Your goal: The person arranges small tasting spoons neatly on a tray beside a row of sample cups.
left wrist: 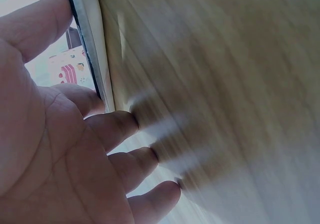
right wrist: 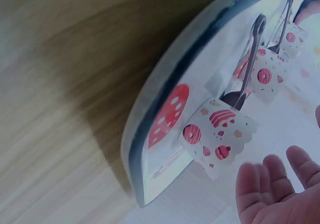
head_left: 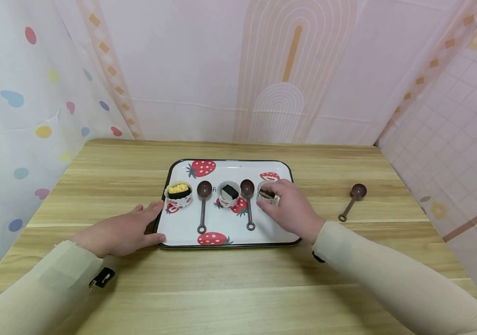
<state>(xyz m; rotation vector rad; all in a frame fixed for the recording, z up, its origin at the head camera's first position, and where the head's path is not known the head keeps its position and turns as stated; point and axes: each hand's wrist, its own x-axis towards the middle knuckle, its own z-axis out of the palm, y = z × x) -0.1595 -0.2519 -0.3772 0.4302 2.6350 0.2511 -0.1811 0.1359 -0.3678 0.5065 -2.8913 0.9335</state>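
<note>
My left hand [head_left: 125, 232] rests at the left edge of a white strawberry-print tray [head_left: 226, 221], its thumb over the dark rim and its other fingers relaxed along the outside. At the tray's right end, my right hand [head_left: 290, 209] reaches over a patterned paper cup [right wrist: 217, 134] with a dark piece of food [head_left: 267, 193] in it. In the right wrist view its fingers [right wrist: 272, 176] are loosely bent beside the scalloped rim and hold nothing. Another cup [head_left: 180, 202] carries a yellow-topped sushi piece [head_left: 179, 189]. The middle cup [head_left: 229, 203] contains a black-and-white sushi piece [head_left: 231, 191].
Between the cups on the tray lie two brown measuring spoons, a left spoon [head_left: 203, 190] and a right spoon [head_left: 247, 188], handles toward me. A third measuring spoon [head_left: 358, 191] lies on the wooden table [head_left: 230, 288] to the right. Patterned curtains [head_left: 180, 93] stand behind and at both sides.
</note>
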